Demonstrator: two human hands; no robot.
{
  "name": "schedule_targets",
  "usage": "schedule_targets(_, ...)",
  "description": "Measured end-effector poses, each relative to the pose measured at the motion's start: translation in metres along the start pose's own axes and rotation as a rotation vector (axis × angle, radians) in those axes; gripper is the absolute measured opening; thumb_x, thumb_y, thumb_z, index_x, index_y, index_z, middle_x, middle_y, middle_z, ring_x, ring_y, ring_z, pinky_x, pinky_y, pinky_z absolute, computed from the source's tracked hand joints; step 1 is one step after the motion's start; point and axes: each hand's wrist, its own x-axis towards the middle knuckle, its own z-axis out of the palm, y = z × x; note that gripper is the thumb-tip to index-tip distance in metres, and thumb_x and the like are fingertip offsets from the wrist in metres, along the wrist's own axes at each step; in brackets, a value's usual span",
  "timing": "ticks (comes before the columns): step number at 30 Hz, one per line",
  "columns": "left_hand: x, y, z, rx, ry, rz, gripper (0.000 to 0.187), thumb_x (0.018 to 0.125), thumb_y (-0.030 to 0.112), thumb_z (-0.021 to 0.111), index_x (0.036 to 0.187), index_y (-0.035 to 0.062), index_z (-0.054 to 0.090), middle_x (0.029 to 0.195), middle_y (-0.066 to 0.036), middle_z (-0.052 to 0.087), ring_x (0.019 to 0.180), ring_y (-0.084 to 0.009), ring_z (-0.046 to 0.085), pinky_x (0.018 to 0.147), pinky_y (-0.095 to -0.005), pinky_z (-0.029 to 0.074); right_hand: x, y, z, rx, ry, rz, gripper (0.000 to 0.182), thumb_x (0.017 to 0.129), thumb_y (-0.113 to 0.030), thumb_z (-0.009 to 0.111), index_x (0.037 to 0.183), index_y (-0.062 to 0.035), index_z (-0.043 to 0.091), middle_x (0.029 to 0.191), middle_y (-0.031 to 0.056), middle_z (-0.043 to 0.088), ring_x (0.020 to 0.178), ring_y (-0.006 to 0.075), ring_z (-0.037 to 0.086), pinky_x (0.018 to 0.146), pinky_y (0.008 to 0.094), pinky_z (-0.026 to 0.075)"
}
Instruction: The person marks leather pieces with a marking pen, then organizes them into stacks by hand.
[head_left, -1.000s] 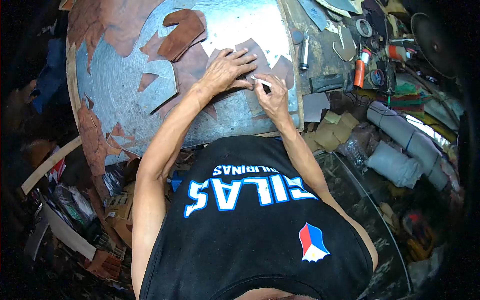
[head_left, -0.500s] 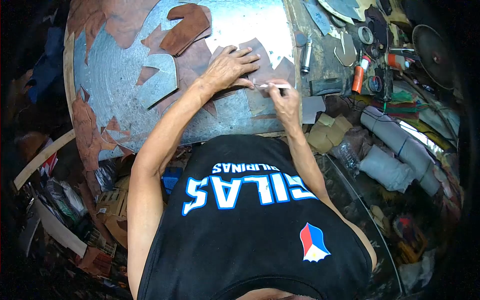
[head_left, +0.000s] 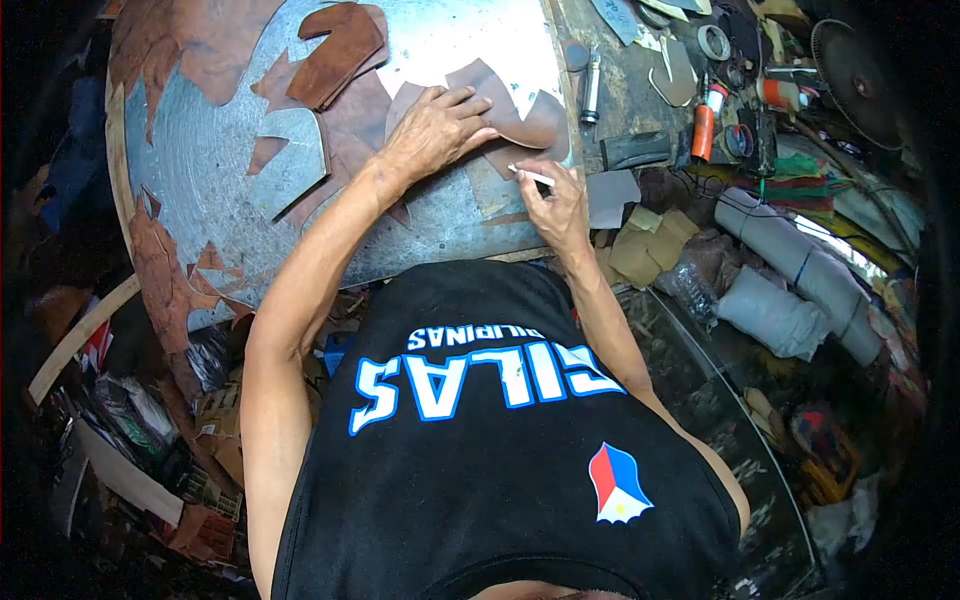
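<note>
My left hand lies across a brown leather piece, its fingers stretched over the top and its thumb at the near edge. That edge is bent up off the leather beneath. In my right hand, a thin white marking pen is pinched between thumb and fingers. Its tip points left, close to the lower leather. Part of the leather is hidden under my left hand.
A metal-topped table carries reddish-brown leather cutouts and a grey template. To the right are a flashlight, an orange tube, a tape roll and a fan. Wrapped rolls lie lower right.
The near edge of the leather piece has come up at my left thumb. My right hand and the pen have drawn slightly away from my left hand. The whole view has shifted.
</note>
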Motion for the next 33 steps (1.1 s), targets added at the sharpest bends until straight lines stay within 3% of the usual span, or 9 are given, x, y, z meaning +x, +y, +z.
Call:
schedule_targets(6,-0.002,0.004,0.001,-0.011,0.028,-0.007,0.029,0.093,0.034,0.058,0.102,0.0104,0.072,0.124,-0.004,0.063,0.123,-0.0254,0.052,0.1,-0.0414,0.041,-0.001,0.0,0.0,0.133,0.022,0.06,0.006,0.083,-0.01,0.065,0.084,-0.0038,0.067,0.083,0.0089,0.068,0.076,0.0249,0.062,0.078,0.0347,0.042)
schedule_targets(9,-0.004,0.004,0.005,-0.043,0.07,-0.01,0.03,0.093,0.035,0.057,0.105,0.0102,0.071,0.125,-0.004,0.063,0.124,-0.0261,0.052,0.102,-0.0425,0.04,-0.002,0.012,-0.003,-0.022,-0.05,-0.038,0.009,0.087,-0.011,0.062,0.084,-0.0038,0.066,0.077,0.0072,0.066,0.071,0.0194,0.061,0.074,0.0305,0.044)
schedule_targets(11,-0.004,0.008,0.01,-0.071,0.053,-0.01,0.032,0.094,0.035,0.056,0.11,0.0105,0.069,0.127,-0.005,0.061,0.126,-0.0268,0.05,0.105,-0.0441,0.04,-0.004,0.016,-0.011,0.609,-0.043,0.405,0.014,0.092,-0.015,0.058,0.085,-0.004,0.064,0.075,0.0044,0.064,0.07,0.0119,0.058,0.067,0.0263,0.044)
schedule_targets(13,-0.006,0.019,0.012,-0.1,0.021,-0.017,0.033,0.094,0.034,0.057,0.114,0.0096,0.066,0.129,-0.007,0.06,0.128,-0.0281,0.049,0.106,-0.0456,0.04,0.0,0.032,-0.02,0.73,0.104,0.324,0.021,0.096,-0.018,0.051,0.087,-0.0026,0.062,0.076,0.0033,0.062,0.07,0.009,0.054,0.063,0.0247,0.044)
schedule_targets(19,-0.018,0.044,0.035,-0.054,0.166,0.09,0.033,0.092,0.036,0.058,0.107,0.007,0.065,0.123,-0.009,0.06,0.124,-0.0318,0.05,0.103,-0.0476,0.041,0.02,0.03,-0.038,0.374,0.218,0.443,0.025,0.095,-0.013,0.046,0.1,0.0037,0.064,0.086,0.0106,0.063,0.073,0.017,0.057,0.072,0.0314,0.048)
schedule_targets(21,-0.019,0.048,0.035,0.008,0.161,0.084,0.034,0.09,0.037,0.06,0.106,0.0077,0.065,0.125,-0.009,0.058,0.126,-0.031,0.047,0.104,-0.0475,0.039,0.022,0.036,-0.035,-0.029,0.143,0.181,0.028,0.091,-0.009,0.046,0.109,0.0025,0.064,0.097,0.0161,0.063,0.082,0.0267,0.061,0.078,0.0363,0.049)
schedule_targets(22,-0.018,0.05,0.033,0.01,0.116,0.052,0.036,0.089,0.038,0.061,0.107,0.0074,0.065,0.128,-0.009,0.057,0.127,-0.0307,0.046,0.105,-0.0475,0.038,0.02,0.027,-0.04,-0.07,0.028,0.276,0.03,0.087,-0.008,0.052,0.114,0.0011,0.062,0.106,0.0189,0.061,0.094,0.034,0.061,0.082,0.039,0.05)
schedule_targets(26,-0.014,0.051,0.027,-0.018,0.082,-0.067,0.046,0.085,0.046,0.064,0.108,0.0065,0.065,0.134,-0.014,0.052,0.129,-0.0342,0.043,0.106,-0.0485,0.035,0.016,0.01,-0.032,-0.213,-0.048,0.109,0.038,0.083,-0.013,0.065,0.118,-0.0009,0.06,0.123,0.0189,0.057,0.109,0.0366,0.059,0.091,0.0418,0.05)
schedule_targets(33,-0.005,0.052,0.009,0.018,0.141,-0.214,0.059,0.082,0.051,0.065,0.119,0.0051,0.06,0.134,-0.022,0.049,0.129,-0.0419,0.04,0.105,-0.0556,0.03,0.008,0.02,-0.026,-0.304,-0.111,0.033,0.042,0.081,-0.015,0.067,0.122,-0.0055,0.06,0.14,0.0176,0.048,0.118,0.0374,0.055,0.094,0.0438,0.049)
